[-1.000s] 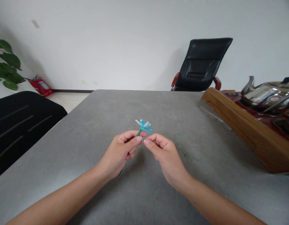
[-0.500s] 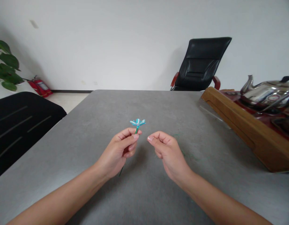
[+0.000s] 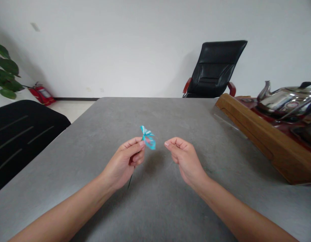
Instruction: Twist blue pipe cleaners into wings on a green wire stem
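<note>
A small blue flower [image 3: 148,137] with ribbon-like petals tilts to the right above the grey table [image 3: 125,112]. Its thin green stem is pinched between the thumb and fingers of my left hand [image 3: 127,159], and the stem's lower end shows below that hand. To the right of the flower, a short gap away, my right hand [image 3: 184,158] is closed with thumb and forefinger pressed together. Whatever those fingertips hold, if anything, is too small to make out.
A wooden tray [image 3: 266,137] bearing a steel kettle [image 3: 287,101] lies along the table's right side. A black chair [image 3: 216,69] stands beyond the far edge, another [image 3: 26,137] at left, near a fire extinguisher [image 3: 41,94] and plant [image 3: 6,72].
The flower has tipped over to the right and its petals now face sideways. My right hand has moved slightly right and away from it.
</note>
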{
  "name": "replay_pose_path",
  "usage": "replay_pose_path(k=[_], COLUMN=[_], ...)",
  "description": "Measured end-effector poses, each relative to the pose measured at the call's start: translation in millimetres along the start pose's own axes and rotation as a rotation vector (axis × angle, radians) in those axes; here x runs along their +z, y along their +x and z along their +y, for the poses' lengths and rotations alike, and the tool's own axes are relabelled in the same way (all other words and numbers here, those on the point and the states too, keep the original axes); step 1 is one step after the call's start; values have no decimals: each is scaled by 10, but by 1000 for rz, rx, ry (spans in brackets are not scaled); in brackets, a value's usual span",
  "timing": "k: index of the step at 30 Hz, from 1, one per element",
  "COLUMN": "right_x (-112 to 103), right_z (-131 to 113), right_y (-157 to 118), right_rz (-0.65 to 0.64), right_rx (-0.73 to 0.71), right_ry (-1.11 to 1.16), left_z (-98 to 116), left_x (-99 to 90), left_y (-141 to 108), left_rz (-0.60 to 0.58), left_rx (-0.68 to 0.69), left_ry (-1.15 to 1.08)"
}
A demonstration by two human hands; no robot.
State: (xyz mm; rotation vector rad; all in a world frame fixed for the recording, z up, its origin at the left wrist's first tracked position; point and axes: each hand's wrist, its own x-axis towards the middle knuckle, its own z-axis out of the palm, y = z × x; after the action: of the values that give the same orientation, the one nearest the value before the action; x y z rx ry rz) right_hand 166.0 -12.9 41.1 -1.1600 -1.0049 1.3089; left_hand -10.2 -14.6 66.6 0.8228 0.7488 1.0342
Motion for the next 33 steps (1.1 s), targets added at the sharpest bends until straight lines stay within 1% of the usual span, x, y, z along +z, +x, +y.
replay_pose_path(k=[4,6,12,16,20,22,24,25,27,28,29,30,31,32,33], right_x=[-52,-77,-165,-231,-295,-332,-368,-381,-382,-366,-337,-295,-240,-176,-106], right_z=[43,62,84,98,177,232,266,267,227,188,141,90,39,-7,-44], right_y=[79,117,217,287,366,402,420,418,378,337,283,217,143,67,-6], right_rz=[37,60,101,148,200,197,165,143,136,162,220,240,209,153,73], right_rx=[-9,-12,-26,-87,-132,-144,-159,-189,-331,-459,-594,-694,-773,-831,-851], right_ry=[-36,-59,-116,-173,-204,-239,-358,-464,-729,-860,-951,-992,-995,-954,-888], left_z=[-8,-7,12,14,16,19,22,22,21,20,18,15,10,4,-5], left_x=[-8,-16,-38,-30,-17,-13,-12,-12,-11,-10,-7,-3,4,12,23], left_y=[-2,0,11,18,18,16,17,18,21,22,21,20,16,11,5], left_rz=[28,16,11,37,55,58,63,67,77,84,95,107,118,129,135], left_rx=[-6,-3,7,19,25,28,33,33,21,17,14,15,18,22,25], left_ry=[-45,-66,-31,-37,-46,-48,-36,-26,-7,-2,3,10,20,34,51])
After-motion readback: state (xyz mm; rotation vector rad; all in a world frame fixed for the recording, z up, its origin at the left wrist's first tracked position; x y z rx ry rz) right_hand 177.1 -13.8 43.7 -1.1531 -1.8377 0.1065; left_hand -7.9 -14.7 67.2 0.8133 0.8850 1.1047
